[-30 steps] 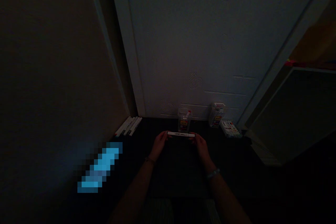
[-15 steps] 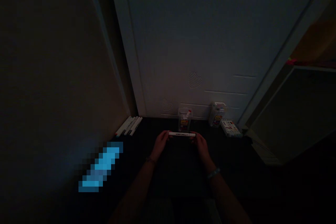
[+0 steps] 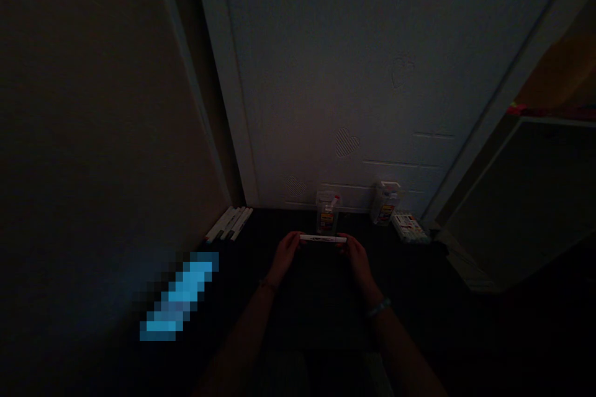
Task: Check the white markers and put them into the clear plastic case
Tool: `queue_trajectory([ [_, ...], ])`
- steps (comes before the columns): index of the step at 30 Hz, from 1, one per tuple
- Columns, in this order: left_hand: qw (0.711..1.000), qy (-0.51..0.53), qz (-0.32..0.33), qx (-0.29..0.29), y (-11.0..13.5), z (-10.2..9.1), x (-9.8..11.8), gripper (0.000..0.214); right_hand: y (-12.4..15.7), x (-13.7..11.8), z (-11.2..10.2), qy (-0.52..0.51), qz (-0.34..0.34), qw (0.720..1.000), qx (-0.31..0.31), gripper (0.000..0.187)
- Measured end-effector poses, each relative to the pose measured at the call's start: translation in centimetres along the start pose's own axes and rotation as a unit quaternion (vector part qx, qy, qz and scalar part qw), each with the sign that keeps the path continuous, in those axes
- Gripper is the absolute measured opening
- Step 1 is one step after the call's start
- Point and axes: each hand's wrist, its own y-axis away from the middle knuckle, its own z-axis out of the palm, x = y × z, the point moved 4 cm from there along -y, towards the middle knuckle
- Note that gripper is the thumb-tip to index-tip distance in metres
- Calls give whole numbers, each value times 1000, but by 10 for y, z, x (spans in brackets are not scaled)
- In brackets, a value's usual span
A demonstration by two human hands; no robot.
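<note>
The room is very dark. I hold a white marker pen [image 3: 323, 239] level in front of me, one end in each hand. My left hand [image 3: 284, 255] is closed round its left end and my right hand [image 3: 357, 257] is closed round its right end. Just beyond the marker a clear plastic tub [image 3: 327, 211] with a marker standing in it sits on the dark floor by the white door [image 3: 354, 74].
Several white markers [image 3: 230, 223] lie in a row at the left, by the wall. A second clear tub [image 3: 385, 201] and a flat pack of markers [image 3: 408, 227] stand at the right of the door. A dark framed panel [image 3: 521, 198] leans at the right. A blurred blue patch [image 3: 179, 298] glows at lower left.
The marker and both hands have stayed almost still; only the view has shifted slightly.
</note>
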Motion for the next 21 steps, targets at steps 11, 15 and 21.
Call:
queue_trajectory([
  [11, 999, 10, -35, 13, 0, -1, -6, 44, -5, 12, -4, 23, 11, 999, 26, 47],
  [15, 1000, 9, -14, 12, -1, 0, -3, 42, -5, 10, -3, 28, 0, 999, 17, 43],
  [21, 1000, 11, -5, 3, -1, 1, -2, 40, -4, 7, -3, 36, -12, 999, 7, 40],
])
